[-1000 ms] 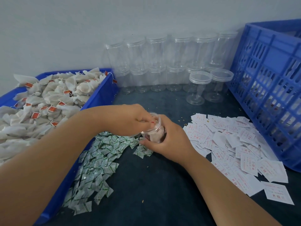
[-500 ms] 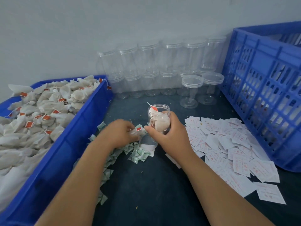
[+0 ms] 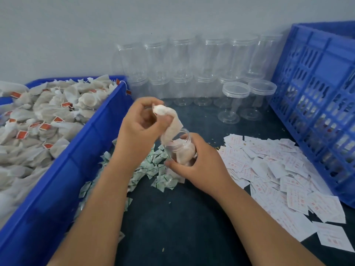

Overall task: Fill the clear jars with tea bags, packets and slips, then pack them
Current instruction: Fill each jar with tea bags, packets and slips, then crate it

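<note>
On the dark tabletop (image 3: 182, 217), between a heap of packets (image 3: 153, 167) and a spread of slips (image 3: 278, 169), my right hand (image 3: 201, 166) curls round a clear plastic jar (image 3: 182, 146), which tilts with its mouth toward my left hand (image 3: 138, 131). That hand pinches a soft, crumpled white tea bag (image 3: 171, 123) whose lower end hangs into the jar's mouth; pale bags lie inside. The blue plastic tray (image 3: 92, 139) at my left is heaped with gauzy, red-tagged bags (image 3: 48, 116). The packets are small shiny squares printed green; the slips are flat white paper printed red. Empty jars (image 3: 182, 60) stand stacked in two rows against the wall, beside a slotted blue crate (image 3: 317, 83).
</note>
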{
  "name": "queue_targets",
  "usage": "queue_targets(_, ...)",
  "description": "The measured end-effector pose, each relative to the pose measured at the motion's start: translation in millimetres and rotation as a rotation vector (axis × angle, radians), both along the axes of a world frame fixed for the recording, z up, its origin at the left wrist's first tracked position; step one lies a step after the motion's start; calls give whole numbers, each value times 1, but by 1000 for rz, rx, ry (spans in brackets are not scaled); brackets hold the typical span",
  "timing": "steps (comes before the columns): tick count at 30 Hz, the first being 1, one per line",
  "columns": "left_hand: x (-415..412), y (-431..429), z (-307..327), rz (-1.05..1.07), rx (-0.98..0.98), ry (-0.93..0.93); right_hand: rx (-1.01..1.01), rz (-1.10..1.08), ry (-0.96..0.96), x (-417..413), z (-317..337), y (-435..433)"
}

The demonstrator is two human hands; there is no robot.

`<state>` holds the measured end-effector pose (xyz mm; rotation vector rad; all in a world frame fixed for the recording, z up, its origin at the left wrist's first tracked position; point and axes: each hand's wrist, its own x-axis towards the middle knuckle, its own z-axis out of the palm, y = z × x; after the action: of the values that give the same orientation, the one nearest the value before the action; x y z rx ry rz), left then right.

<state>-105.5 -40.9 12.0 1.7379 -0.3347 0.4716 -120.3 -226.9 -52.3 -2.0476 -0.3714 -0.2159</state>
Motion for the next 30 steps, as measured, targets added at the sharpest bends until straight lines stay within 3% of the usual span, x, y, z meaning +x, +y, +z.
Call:
queue_targets(2, -2, -5, -4, -14, 300, -18, -15, 7, -13, -1, 0, 1)
queue_targets(3, -3, -7, -5, 15, 361, -1, -25, 10, -18, -1, 0, 0)
queue_targets(7, -8, 0, -1, 49, 356, -21, -21, -12, -21, 0, 0, -2)
queue_targets(13, -14, 0, -5, -97, 715, 18, 2, -71, 9, 1, -3, -2)
queue_targets(17, -11, -14, -1, -141, 835, -15, 33, -91, 33, 0, -7, -2)
queue_targets(20, -12, -15, -3, -134, 731, 18, 37, -86, 22, 1, -4, -3)
queue_targets(23, -12, -11, -5, 15, 319, -11, 95, -84, 0, 2, -1, -3)
queue_targets(25, -7, -2, -10, 168, 198, 18, 125, -87, -16, 1, 1, -4)
queue_targets(27, 0, 14, -18, 279, 394, 198, 139, -96, -20, 0, 2, -6)
queue_targets(30, 7, 33, -40, 290, 970, 503, 163, -123, -2, 0, 3, -6)
